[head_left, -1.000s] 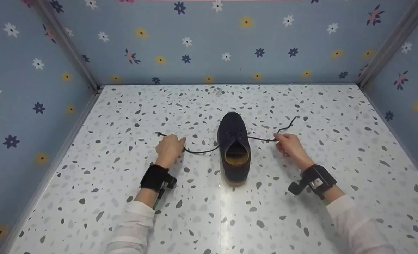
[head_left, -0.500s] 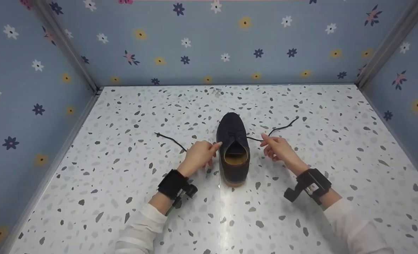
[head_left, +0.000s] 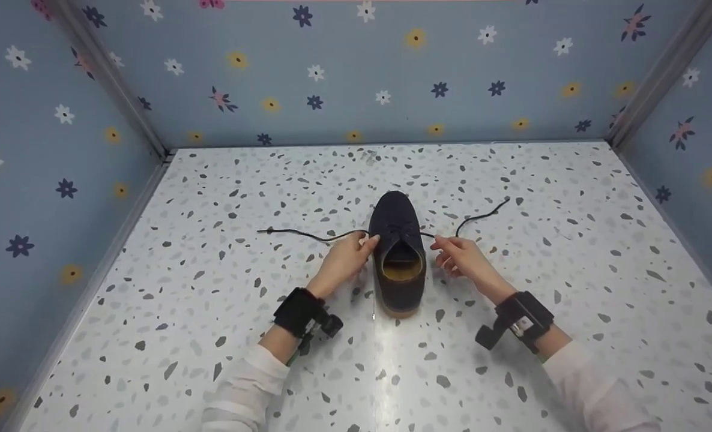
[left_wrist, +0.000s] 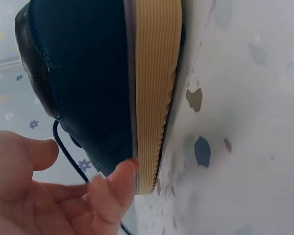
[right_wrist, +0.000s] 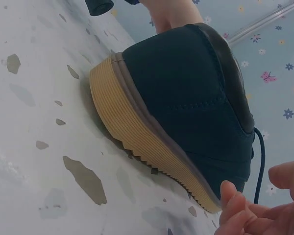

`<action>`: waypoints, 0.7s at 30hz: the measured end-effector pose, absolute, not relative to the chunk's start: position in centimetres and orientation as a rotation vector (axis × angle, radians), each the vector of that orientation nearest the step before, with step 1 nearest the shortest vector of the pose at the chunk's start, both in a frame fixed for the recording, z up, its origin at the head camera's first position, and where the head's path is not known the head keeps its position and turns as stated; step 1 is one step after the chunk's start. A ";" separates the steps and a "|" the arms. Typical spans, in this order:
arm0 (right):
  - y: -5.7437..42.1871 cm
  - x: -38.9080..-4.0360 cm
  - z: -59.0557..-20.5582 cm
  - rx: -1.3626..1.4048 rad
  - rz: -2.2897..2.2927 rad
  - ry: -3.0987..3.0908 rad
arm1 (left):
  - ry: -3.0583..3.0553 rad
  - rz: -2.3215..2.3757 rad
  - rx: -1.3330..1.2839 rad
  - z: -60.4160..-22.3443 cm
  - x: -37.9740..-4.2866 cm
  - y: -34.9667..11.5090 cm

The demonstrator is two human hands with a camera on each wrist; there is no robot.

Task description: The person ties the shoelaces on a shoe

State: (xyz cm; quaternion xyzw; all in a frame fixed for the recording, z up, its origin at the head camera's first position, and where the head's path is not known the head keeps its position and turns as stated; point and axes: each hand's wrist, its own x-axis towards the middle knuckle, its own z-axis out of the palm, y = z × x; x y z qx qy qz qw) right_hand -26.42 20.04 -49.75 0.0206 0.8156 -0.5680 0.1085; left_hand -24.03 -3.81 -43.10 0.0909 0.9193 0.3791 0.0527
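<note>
Head view: shoe [head_left: 399, 252] between left hand [head_left: 345, 261] and right hand [head_left: 466, 261]

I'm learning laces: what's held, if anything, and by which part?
Can't tell: the shoelace reaches left hand and right hand beside the shoe, but I see no pinch.

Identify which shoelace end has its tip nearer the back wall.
The right shoelace end; its tip sits farther back than that of the left shoelace end.

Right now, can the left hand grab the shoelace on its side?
Most likely yes: the left hand is beside the shoe, and the left wrist view shows the shoelace running close by the thumb, with nothing seen blocking it.
</note>
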 end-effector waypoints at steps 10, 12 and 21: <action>19.5 -26.1 -49.7 0.038 -1.720 2.391 | 2.707 1.370 0.382 -43.7 -24.9 -3.3; 19.5 -26.2 -49.8 0.043 -1.726 2.388 | 2.694 1.371 0.351 -43.8 -25.1 -3.1; 19.6 -26.2 -50.0 0.051 -1.728 2.380 | 2.676 1.564 0.240 -43.9 -25.8 -2.8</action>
